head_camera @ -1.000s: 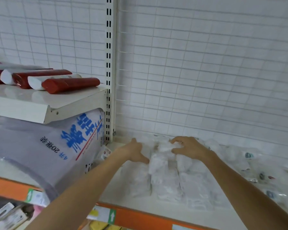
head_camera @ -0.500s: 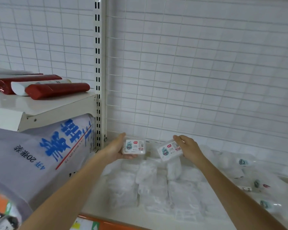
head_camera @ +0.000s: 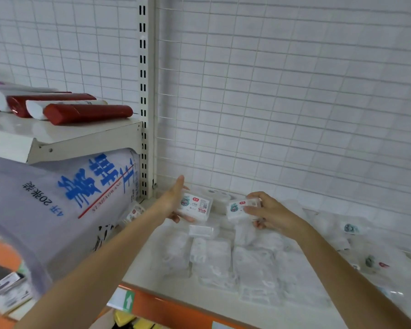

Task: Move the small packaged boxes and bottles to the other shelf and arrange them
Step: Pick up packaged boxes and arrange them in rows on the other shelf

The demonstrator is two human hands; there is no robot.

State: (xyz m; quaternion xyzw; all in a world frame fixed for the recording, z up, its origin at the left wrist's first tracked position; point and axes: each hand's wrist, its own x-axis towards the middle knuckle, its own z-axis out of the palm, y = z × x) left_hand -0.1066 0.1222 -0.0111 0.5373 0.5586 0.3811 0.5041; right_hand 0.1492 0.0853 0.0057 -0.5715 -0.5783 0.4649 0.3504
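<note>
The left hand (head_camera: 176,200) is cradling one small box (head_camera: 195,206) and the right hand (head_camera: 271,213) is pinching another (head_camera: 239,207) above the shelf (head_camera: 157,276), where either loosely gripped box is risking slipping into the packets (head_camera: 214,260) below.
</note>
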